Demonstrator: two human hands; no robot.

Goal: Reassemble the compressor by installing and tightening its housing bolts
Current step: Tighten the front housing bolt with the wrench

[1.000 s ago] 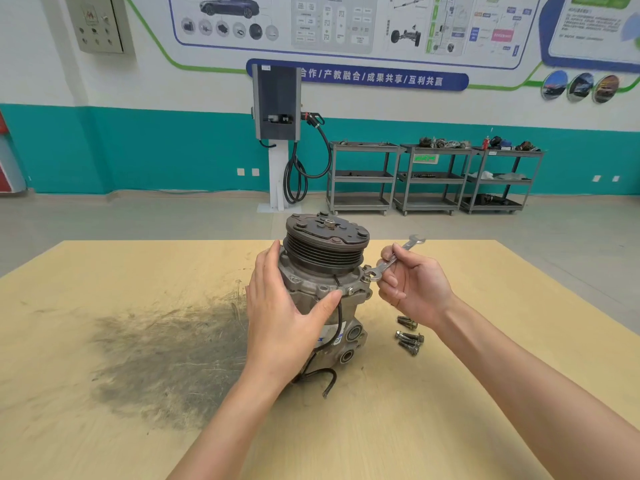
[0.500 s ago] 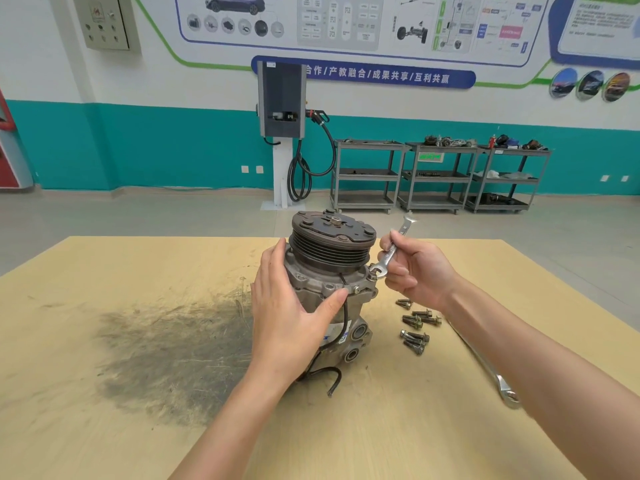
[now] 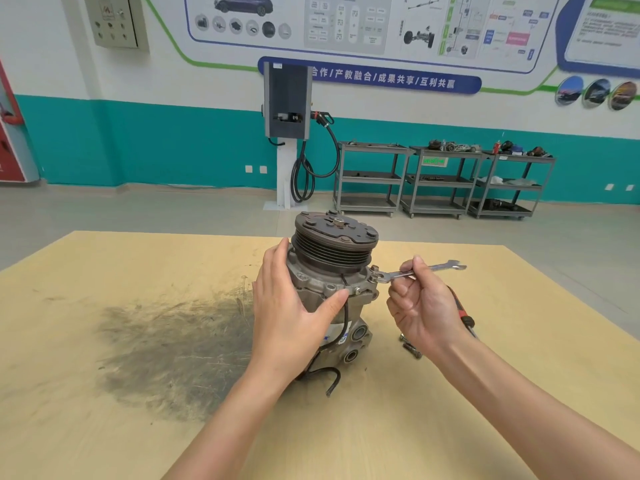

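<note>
A grey metal compressor (image 3: 334,271) stands upright on the wooden table (image 3: 138,271), its dark ribbed pulley on top. My left hand (image 3: 291,313) wraps the housing's left and front side, thumb on the flange. My right hand (image 3: 420,303) pinches a small open-ended spanner (image 3: 415,271) with thumb and forefinger. The spanner lies nearly level, its jaw set on a housing bolt (image 3: 375,270) at the flange's right edge. Loose bolts (image 3: 410,348) lie on the table under my right wrist, mostly hidden.
A tool with a red and black handle (image 3: 462,311) lies on the table behind my right hand. A dark scuffed patch (image 3: 173,348) marks the table to the left. A charging post (image 3: 287,133) and several metal carts (image 3: 443,181) stand by the far wall.
The spanner's handle has swung from pointing up and away to nearly level, pointing right, jaw still on the bolt. My right hand dropped lower and now covers most loose bolts. The left hand stays put.
</note>
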